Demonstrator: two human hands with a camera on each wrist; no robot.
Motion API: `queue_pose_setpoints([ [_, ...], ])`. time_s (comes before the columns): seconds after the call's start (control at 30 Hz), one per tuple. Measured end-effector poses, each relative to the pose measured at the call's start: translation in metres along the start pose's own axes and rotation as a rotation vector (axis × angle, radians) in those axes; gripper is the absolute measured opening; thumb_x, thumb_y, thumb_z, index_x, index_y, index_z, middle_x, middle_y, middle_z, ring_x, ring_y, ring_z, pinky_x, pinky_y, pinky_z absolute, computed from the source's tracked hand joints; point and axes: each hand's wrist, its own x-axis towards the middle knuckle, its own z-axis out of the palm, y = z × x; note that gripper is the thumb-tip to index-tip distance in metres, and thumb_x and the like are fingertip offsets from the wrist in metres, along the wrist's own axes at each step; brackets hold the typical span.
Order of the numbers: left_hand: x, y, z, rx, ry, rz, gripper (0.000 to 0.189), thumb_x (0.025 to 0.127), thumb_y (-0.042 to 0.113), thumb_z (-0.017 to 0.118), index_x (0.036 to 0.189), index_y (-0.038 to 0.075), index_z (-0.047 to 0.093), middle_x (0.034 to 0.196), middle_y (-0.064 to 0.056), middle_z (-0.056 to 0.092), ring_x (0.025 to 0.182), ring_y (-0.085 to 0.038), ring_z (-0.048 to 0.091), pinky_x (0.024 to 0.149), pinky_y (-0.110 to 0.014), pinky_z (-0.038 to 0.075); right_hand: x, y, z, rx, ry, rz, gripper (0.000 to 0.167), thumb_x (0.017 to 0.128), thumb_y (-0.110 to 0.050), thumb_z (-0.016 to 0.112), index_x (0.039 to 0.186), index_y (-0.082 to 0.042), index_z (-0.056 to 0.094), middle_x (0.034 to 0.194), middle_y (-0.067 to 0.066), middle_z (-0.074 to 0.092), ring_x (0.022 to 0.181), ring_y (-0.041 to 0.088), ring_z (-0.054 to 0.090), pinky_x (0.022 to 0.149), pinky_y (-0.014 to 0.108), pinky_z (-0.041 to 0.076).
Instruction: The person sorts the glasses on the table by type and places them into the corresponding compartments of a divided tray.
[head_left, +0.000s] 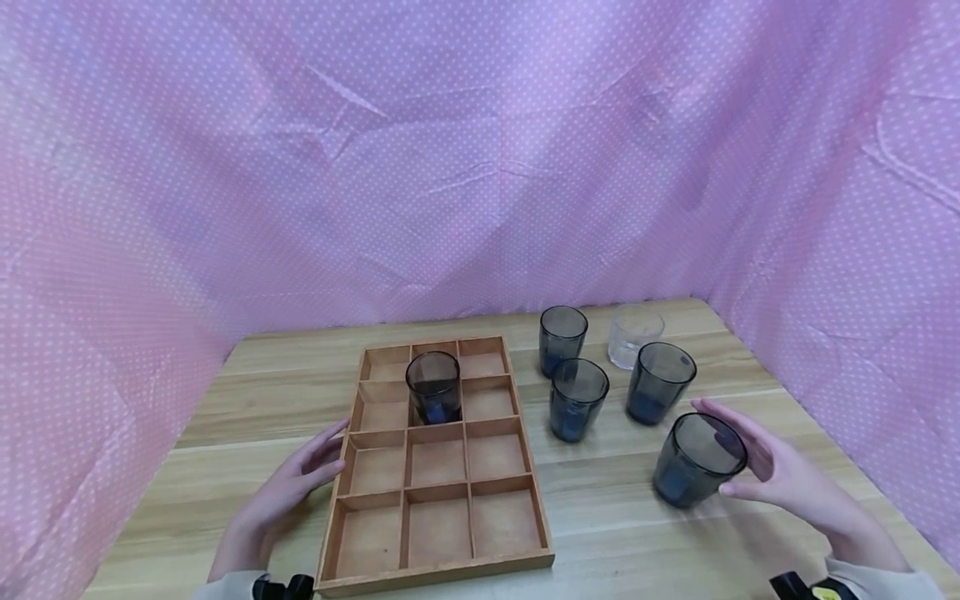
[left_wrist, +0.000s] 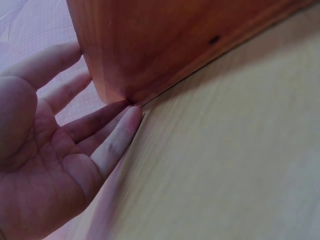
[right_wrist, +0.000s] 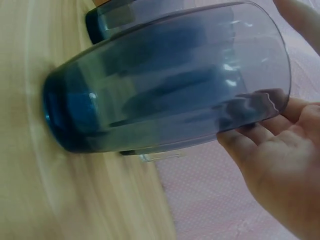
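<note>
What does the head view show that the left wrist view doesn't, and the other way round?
Only the head view: five dark glasses, a clear glass, the right grip (a bare hand) and the compartments of the tray.

Only the left wrist view: the creased palm of the left grip, and a dark mark on the tray's outer side.

Both: the left grip, the tray, the table and the dotted cloth.

Pale grey sleeves (head_left: 885, 579); black wrist gear (head_left: 283, 587) (the right one with a yellow patch (head_left: 826, 593))

Smoky glass (head_left: 692, 477) upright, right of partitioned wooden tray (head_left: 437, 462).
</note>
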Motion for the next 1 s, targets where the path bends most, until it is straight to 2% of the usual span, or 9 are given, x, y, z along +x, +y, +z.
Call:
queue_pose_setpoints([
  [0.17, 0.001, -0.002, 0.000, -0.005, -0.003, 0.017, 0.064, 0.100, 0.014, 0.051, 0.154, 0.005, 0.019, 0.152, -0.037, 0.022, 0.116, 0.019, 0.042, 0.094, -0.009, 0.039, -0.003, 0.000, 0.005, -0.005, 0.067, 0.075, 0.085, 0.073, 0.032, 0.055, 0.146, 0.018, 0.013, 0.156, -0.001, 0.034, 0.141, -0.001, 0.032, 0.108, 0.007, 0.027],
  [0.4, 0.001, -0.001, 0.001, 0.001, -0.004, 0.021, 0.063, 0.100, 0.014, 0.051, 0.154, 0.004, 0.019, 0.151, -0.037, 0.024, 0.116, 0.018, 0.043, 0.094, -0.009, 0.038, -0.005, 0.001, 0.008, 0.000, 0.156, 0.121, 0.076, 0.073, 0.031, 0.056, 0.141, 0.016, 0.027, 0.145, -0.004, 0.048, 0.134, -0.003, 0.042, 0.103, 0.006, 0.033],
  [0.67, 0.000, 0.001, 0.001, 0.008, 0.015, -0.008, 0.063, 0.100, 0.016, 0.053, 0.154, 0.007, 0.021, 0.153, -0.034, 0.025, 0.115, 0.020, 0.041, 0.094, -0.009, 0.037, -0.005, 0.001, 0.016, -0.039, 0.234, 0.105, 0.076, 0.071, 0.032, 0.059, 0.139, 0.016, 0.030, 0.141, -0.003, 0.054, 0.131, -0.003, 0.045, 0.103, 0.006, 0.034],
  [0.83, 0.001, -0.001, 0.001, 0.003, 0.008, 0.006, 0.063, 0.100, 0.015, 0.052, 0.154, 0.006, 0.021, 0.152, -0.035, 0.024, 0.116, 0.019, 0.041, 0.094, -0.009, 0.038, -0.005, -0.001, 0.023, -0.097, 0.277, 0.130, 0.075, 0.070, 0.030, 0.061, 0.138, 0.018, 0.030, 0.139, -0.007, 0.055, 0.129, -0.005, 0.046, 0.102, 0.004, 0.033],
  [1.0, 0.001, -0.002, 0.001, -0.008, 0.006, 0.009, 0.063, 0.100, 0.014, 0.051, 0.154, 0.006, 0.020, 0.152, -0.035, 0.025, 0.116, 0.018, 0.043, 0.094, -0.009, 0.038, -0.005, -0.003, 0.030, -0.158, 0.354, 0.187, 0.075, 0.071, 0.028, 0.064, 0.139, 0.007, 0.039, 0.134, -0.014, 0.057, 0.125, -0.009, 0.047, 0.099, 0.001, 0.032],
])
